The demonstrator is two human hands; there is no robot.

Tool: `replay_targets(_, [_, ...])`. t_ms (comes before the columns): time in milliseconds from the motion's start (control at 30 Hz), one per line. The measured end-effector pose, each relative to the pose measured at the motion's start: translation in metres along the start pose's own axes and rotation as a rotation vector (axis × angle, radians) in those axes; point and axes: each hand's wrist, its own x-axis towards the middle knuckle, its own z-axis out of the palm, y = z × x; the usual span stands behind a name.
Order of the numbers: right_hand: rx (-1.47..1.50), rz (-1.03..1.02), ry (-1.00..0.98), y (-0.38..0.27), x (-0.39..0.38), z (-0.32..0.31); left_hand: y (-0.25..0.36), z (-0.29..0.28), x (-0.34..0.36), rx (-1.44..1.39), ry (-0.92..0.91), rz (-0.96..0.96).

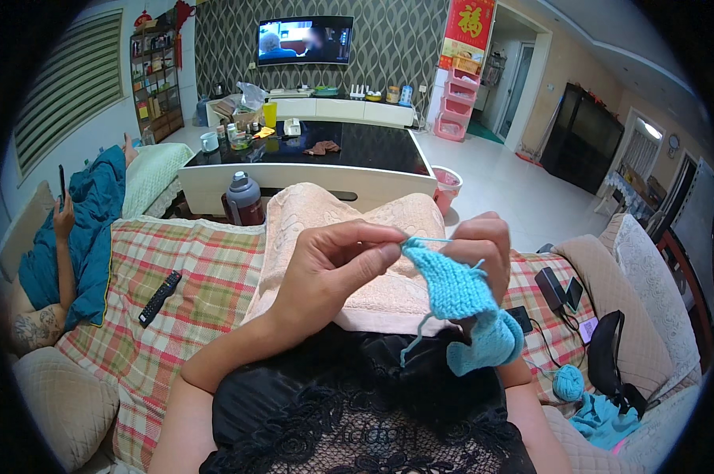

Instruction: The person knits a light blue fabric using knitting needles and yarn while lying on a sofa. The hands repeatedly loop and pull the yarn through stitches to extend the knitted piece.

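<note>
A turquoise piece of knitting (459, 288) hangs in front of my lap, its lower end curled into a loop and a loose yarn tail dangling beside it. My left hand (329, 272) is closed, thumb and forefinger pinching the knitting's upper left corner. My right hand (483, 245) has its fingers curled behind the knitted piece, which hides part of them. A short turquoise strand runs between the left fingertips and the right hand. Whether a needle or hook is in the fingers is too small to make out.
Over my knees lies a pale pink towel (301, 217). On the plaid sofa cover (207, 276) rest a remote (160, 299), a turquoise yarn ball (568, 382) and more turquoise fabric (602, 420). Another person's arm (66, 261) holds a phone at left. A black-topped coffee table (380, 150) stands ahead.
</note>
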Motion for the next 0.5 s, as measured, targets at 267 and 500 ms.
replay_targets(267, [-0.017, -0.082, 0.044, 0.0002, -0.0026, -0.0043, 0.0024, 0.0026, 0.0013, -0.07, 0.019, -0.019])
replay_targets(500, [-0.095, -0.167, 0.06, -0.002, -0.0013, -0.0011, -0.0009, 0.0019, 0.0005, -0.079, 0.025, 0.025])
